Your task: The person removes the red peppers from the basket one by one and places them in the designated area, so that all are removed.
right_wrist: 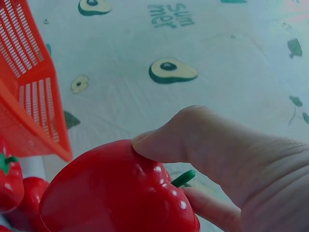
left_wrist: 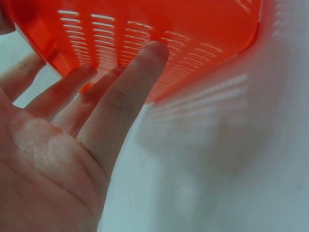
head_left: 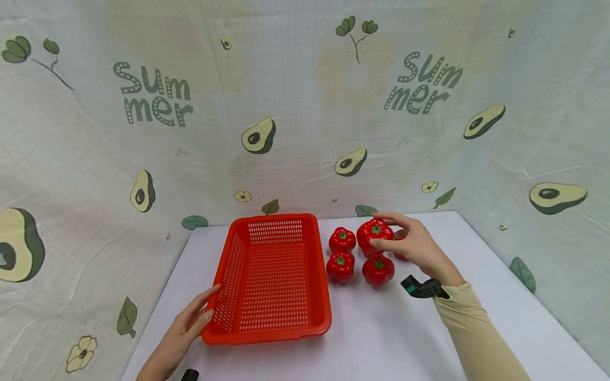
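In the head view, a red bell pepper point(head_left: 369, 233) with a green stem is pinched between the thumb and fingers of my right hand point(head_left: 415, 247). It looks raised above the other peppers, and in the right wrist view its glossy side point(right_wrist: 106, 188) fills the lower part. My left hand point(head_left: 183, 324) is at the left wall of an orange-red plastic basket point(head_left: 275, 288), whose inside shows bare. Seen from the left wrist, the fingers point(left_wrist: 120, 99) are nearly straight and lie against the slotted wall.
Right of the basket, several more red bell peppers point(head_left: 340, 267) stand close together on the white table point(head_left: 371, 338), one partly hidden behind my right hand. A cloth printed with avocados point(head_left: 295, 106) hangs behind and along both sides.
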`<state>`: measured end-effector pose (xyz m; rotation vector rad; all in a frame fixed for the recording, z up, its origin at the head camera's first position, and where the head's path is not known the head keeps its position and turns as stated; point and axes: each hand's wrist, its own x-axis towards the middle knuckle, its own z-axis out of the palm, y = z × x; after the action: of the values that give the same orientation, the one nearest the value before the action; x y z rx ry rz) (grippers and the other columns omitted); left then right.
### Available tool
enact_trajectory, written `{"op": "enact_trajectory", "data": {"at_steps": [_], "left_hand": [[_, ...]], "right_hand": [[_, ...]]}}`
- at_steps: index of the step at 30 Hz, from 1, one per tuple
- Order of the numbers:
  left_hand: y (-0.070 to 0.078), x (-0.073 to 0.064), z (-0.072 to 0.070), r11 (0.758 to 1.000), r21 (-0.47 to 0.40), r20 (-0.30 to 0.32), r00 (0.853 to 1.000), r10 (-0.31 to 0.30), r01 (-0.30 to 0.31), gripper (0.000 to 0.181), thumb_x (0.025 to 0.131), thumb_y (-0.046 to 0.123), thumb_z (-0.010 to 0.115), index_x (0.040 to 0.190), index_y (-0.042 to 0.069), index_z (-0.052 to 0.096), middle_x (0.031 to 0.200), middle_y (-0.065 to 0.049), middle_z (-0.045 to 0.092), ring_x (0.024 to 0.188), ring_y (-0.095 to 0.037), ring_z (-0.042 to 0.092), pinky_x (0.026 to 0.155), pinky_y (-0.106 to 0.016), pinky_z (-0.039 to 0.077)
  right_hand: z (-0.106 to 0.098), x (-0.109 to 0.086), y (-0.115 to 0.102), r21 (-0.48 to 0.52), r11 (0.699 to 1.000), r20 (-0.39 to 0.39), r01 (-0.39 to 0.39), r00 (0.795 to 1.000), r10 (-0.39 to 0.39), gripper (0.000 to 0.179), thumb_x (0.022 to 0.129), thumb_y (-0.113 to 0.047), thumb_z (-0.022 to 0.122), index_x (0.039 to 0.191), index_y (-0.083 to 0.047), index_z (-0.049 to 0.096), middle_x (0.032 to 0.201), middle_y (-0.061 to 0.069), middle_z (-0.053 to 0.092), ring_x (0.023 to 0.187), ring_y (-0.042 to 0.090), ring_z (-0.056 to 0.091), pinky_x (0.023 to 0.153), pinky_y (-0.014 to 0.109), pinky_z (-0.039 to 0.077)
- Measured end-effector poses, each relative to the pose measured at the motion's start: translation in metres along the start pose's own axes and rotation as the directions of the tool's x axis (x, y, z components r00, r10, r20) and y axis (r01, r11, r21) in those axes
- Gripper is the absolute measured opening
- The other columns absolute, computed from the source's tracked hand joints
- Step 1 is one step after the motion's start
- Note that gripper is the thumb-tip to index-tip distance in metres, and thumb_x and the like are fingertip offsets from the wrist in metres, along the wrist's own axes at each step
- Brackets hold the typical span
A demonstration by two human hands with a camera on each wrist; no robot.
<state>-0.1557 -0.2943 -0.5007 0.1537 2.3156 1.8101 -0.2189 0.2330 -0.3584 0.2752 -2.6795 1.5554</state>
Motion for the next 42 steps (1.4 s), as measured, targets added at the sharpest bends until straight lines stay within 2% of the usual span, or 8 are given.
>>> {"op": "enact_trajectory", "data": {"at_steps": [6,10,14,18,27,31,37,42], "left_hand": [[-0.001,0.000,0.000,1.000,0.011,-0.001,1.000,0.008,-0.008,0.050,0.103,0.029,0.055,0.151,0.035,0.040,0.158,0.004,0.031,0.129,0.004,0.043,0.096,-0.029,0.050],[0.000,0.001,0.000,1.000,0.008,-0.002,1.000,-0.010,0.010,0.049,0.104,0.030,0.054,0.150,0.036,0.040,0.158,0.006,0.031,0.137,-0.007,0.040,0.098,-0.029,0.049],[0.002,0.001,0.000,1.000,0.013,-0.008,1.000,-0.019,0.019,0.050,0.103,0.031,0.055,0.150,0.035,0.040,0.158,0.005,0.031,0.143,-0.024,0.032,0.098,-0.032,0.050],[0.003,0.002,0.000,1.000,0.006,-0.010,1.000,-0.029,0.029,0.050,0.103,0.032,0.056,0.150,0.035,0.040,0.158,0.004,0.030,0.145,-0.030,0.029,0.098,-0.033,0.050],[0.004,0.001,0.001,0.999,0.006,-0.014,0.999,-0.036,0.036,0.050,0.103,0.032,0.055,0.150,0.036,0.040,0.158,0.005,0.030,0.142,-0.024,0.033,0.098,-0.032,0.050],[0.004,0.001,0.001,1.000,0.017,-0.016,1.000,-0.019,0.019,0.050,0.103,0.032,0.055,0.150,0.036,0.040,0.158,0.006,0.030,0.141,-0.018,0.035,0.098,-0.031,0.050],[0.003,0.000,0.001,1.000,0.022,-0.020,1.000,-0.012,0.012,0.050,0.103,0.032,0.055,0.150,0.036,0.040,0.159,0.005,0.030,0.142,-0.021,0.034,0.097,-0.031,0.050],[0.003,0.000,0.001,1.000,0.014,-0.016,1.000,-0.011,0.011,0.050,0.103,0.031,0.055,0.150,0.035,0.040,0.159,0.004,0.030,0.136,-0.006,0.040,0.097,-0.031,0.050]], "right_hand": [[-0.011,-0.009,0.016,-0.003,1.000,-0.042,-0.030,0.999,0.030,0.068,0.085,-0.037,0.080,0.145,-0.022,0.051,0.138,0.014,0.051,0.109,0.038,0.056,0.075,0.039,0.057],[-0.017,-0.014,0.025,-0.007,0.999,-0.065,-0.045,0.997,0.045,0.072,0.086,-0.036,0.078,0.148,-0.019,0.047,0.141,0.018,0.047,0.114,0.040,0.053,0.075,0.039,0.058],[-0.022,-0.019,0.032,-0.018,0.998,-0.089,-0.061,0.994,0.059,0.073,0.087,-0.036,0.078,0.149,-0.018,0.045,0.143,0.021,0.044,0.107,0.040,0.056,0.072,0.036,0.058],[-0.025,-0.023,0.038,-0.021,0.997,-0.109,-0.068,0.992,0.065,0.072,0.087,-0.035,0.078,0.149,-0.016,0.045,0.143,0.022,0.044,0.098,0.036,0.059,0.071,0.034,0.059],[-0.026,-0.032,0.051,-0.021,0.993,-0.140,-0.114,0.984,0.110,0.077,0.087,-0.039,0.078,0.150,-0.012,0.043,0.142,0.026,0.043,0.100,0.037,0.059,0.071,0.033,0.059],[-0.027,-0.035,0.060,-0.029,0.990,-0.165,-0.135,0.978,0.129,0.079,0.086,-0.043,0.077,0.150,-0.013,0.043,0.143,0.026,0.041,0.103,0.039,0.057,0.071,0.033,0.059],[-0.029,-0.040,0.071,-0.046,0.987,-0.193,-0.154,0.971,0.143,0.080,0.086,-0.045,0.077,0.150,-0.012,0.043,0.143,0.027,0.040,0.105,0.041,0.055,0.071,0.035,0.059],[-0.028,-0.045,0.079,-0.050,0.982,-0.197,-0.183,0.966,0.170,0.081,0.086,-0.045,0.076,0.151,-0.011,0.041,0.144,0.028,0.038,0.106,0.042,0.054,0.071,0.034,0.059]]}}
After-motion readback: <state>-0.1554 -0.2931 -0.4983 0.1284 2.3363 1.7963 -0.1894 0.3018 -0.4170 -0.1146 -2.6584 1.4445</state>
